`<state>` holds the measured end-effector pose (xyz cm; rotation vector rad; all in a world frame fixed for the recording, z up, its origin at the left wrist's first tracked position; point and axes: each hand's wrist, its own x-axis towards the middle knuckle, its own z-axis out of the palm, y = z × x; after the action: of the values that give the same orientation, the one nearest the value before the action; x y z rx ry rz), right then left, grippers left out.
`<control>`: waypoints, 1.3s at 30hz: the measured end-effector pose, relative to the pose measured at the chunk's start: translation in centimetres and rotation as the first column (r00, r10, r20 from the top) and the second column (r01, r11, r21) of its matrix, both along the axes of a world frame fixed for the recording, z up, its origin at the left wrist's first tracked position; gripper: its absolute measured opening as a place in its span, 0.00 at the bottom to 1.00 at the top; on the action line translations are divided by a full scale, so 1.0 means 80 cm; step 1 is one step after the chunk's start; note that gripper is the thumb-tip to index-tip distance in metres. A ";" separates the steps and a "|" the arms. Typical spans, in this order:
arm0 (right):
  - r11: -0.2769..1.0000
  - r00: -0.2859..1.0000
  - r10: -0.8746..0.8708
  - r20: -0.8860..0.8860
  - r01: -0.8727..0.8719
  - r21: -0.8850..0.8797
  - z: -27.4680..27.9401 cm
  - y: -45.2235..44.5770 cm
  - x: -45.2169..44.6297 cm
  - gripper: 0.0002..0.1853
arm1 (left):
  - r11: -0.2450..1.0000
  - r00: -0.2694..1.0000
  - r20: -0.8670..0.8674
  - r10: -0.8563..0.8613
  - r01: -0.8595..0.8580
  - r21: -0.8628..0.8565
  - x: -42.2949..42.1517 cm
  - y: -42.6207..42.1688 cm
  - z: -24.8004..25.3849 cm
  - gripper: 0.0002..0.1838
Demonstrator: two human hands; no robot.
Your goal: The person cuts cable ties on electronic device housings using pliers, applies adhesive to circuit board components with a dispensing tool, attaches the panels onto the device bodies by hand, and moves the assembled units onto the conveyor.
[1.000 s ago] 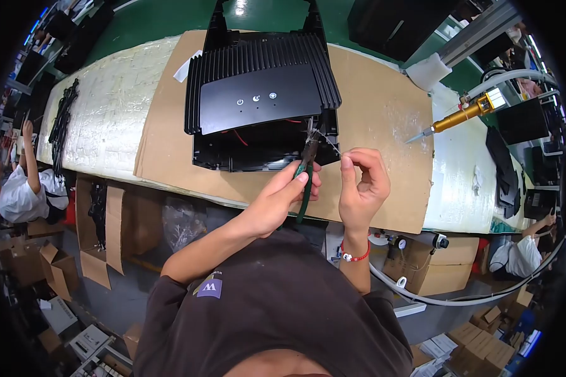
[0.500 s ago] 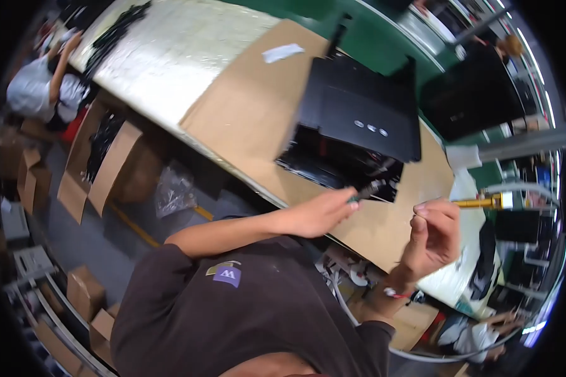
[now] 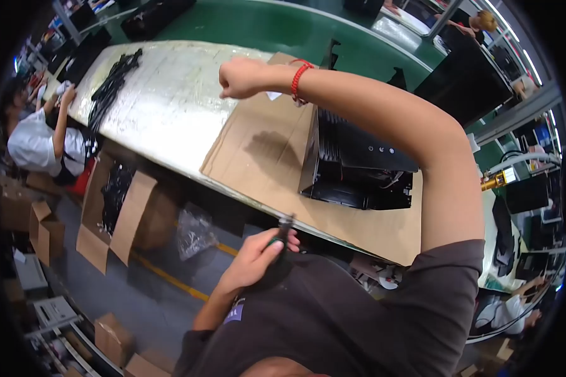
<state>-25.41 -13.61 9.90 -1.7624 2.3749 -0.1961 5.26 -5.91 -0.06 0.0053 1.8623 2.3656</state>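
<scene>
My left hand (image 3: 255,257) is wrapped round dark pliers with green handles (image 3: 283,231), just off the table's front edge. My right hand (image 3: 242,78), with a red bracelet at the wrist, reaches across over the table, its fingers closed; whatever they hold is hidden. My right forearm passes over the black ribbed device (image 3: 352,154) and partly covers it. The device stands on a cardboard sheet (image 3: 264,147), its front lower part open, with some wires inside. Neither hand touches it.
Black cables (image 3: 116,85) lie on the table's far left. An open carton (image 3: 141,204) and a clear plastic bag (image 3: 195,232) are on the floor. A person in white (image 3: 38,141) sits at left. A gold dispenser (image 3: 497,180) hangs at right, near a dark box (image 3: 465,81).
My right hand has swung from beside the device to far left over the table. My left hand, with the pliers, has pulled back from the device. The view has turned left.
</scene>
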 end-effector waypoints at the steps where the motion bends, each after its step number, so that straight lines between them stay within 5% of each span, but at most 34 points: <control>1: 0.998 1.000 0.013 0.005 -0.013 0.064 0.003 0.002 0.001 0.11 | 0.975 0.981 0.115 0.158 -0.173 0.137 0.001 -0.008 -0.003 0.16; 4: 0.999 0.997 0.017 -0.073 -0.014 0.045 0.044 0.063 -0.015 0.10 | 0.936 0.936 0.020 0.351 -0.351 -0.006 -0.021 -0.049 -0.006 0.18; 8: 0.983 0.927 -0.147 -0.345 0.174 0.050 0.080 0.187 -0.042 0.18 | 0.828 0.913 -0.139 0.382 -0.406 -0.387 -0.073 -0.104 -0.040 0.14; 11: 0.913 0.898 -0.344 -0.275 0.388 0.124 0.081 0.271 -0.047 0.22 | 0.397 0.895 -0.414 0.168 -0.446 -0.802 -0.118 -0.121 -0.042 0.13; 12: 0.896 0.896 -0.375 -0.236 0.416 0.157 0.079 0.290 -0.046 0.24 | 0.411 0.893 -0.426 0.147 -0.447 -0.795 -0.129 -0.113 -0.035 0.13; 14: 0.860 0.884 -0.449 -0.127 0.467 0.206 0.067 0.320 -0.046 0.29 | 0.213 0.634 -0.727 0.264 -0.773 -0.597 -0.143 -0.093 -0.015 0.11; 15: 0.895 0.902 -0.430 -0.044 0.432 0.111 0.064 0.331 -0.039 0.30 | 0.224 0.632 -0.735 0.246 -0.775 -0.591 -0.143 -0.084 -0.002 0.11; 17: 0.871 0.875 -0.472 -0.111 0.482 0.094 0.080 0.335 -0.022 0.30 | 0.748 0.764 -0.504 0.403 -0.592 -0.300 -0.119 -0.064 0.020 0.09; 21: 0.857 0.861 -0.505 -0.067 0.490 -0.159 0.123 0.362 0.040 0.25 | 0.979 0.962 -0.182 0.202 -0.203 0.017 -0.053 0.007 0.062 0.13; 23: 0.862 0.889 -0.439 -0.127 0.377 -0.340 0.125 0.383 0.090 0.22 | 0.923 0.990 -0.069 -0.125 0.141 0.358 -0.041 0.043 0.067 0.30; 27: 0.861 0.852 -0.333 -0.404 0.099 -0.500 0.081 0.395 0.203 0.16 | 0.662 0.968 0.004 -0.251 0.169 0.730 -0.054 0.094 0.079 0.46; 30: 0.824 0.791 -0.387 -0.473 0.067 -0.562 0.041 0.406 0.259 0.13 | 0.662 0.963 0.067 -0.261 0.128 0.739 -0.048 0.090 0.076 0.47; 33: 0.802 0.866 -0.422 -0.267 0.220 -0.555 0.006 0.419 0.299 0.10 | 0.596 0.919 0.327 -0.220 -0.139 0.791 -0.054 0.102 0.095 0.33; 35: 0.735 0.891 -0.449 -0.074 0.321 -0.597 0.000 0.435 0.304 0.09 | 0.745 0.860 0.465 -0.209 -0.169 0.646 -0.057 0.101 0.059 0.26; 37: 0.593 0.857 -0.454 0.242 0.494 -0.635 0.014 0.471 0.284 0.08 | 0.745 0.866 0.458 -0.202 -0.168 0.646 -0.054 0.104 0.055 0.23; 39: 0.286 0.581 -0.803 0.133 0.571 -0.769 -0.001 0.518 0.249 0.08 | 0.808 0.874 0.467 -0.136 -0.175 0.562 -0.049 0.106 0.054 0.24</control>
<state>-5.50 27.87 9.86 -0.6598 3.4772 -1.3288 1.30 2.57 4.26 -0.5054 0.8564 2.5392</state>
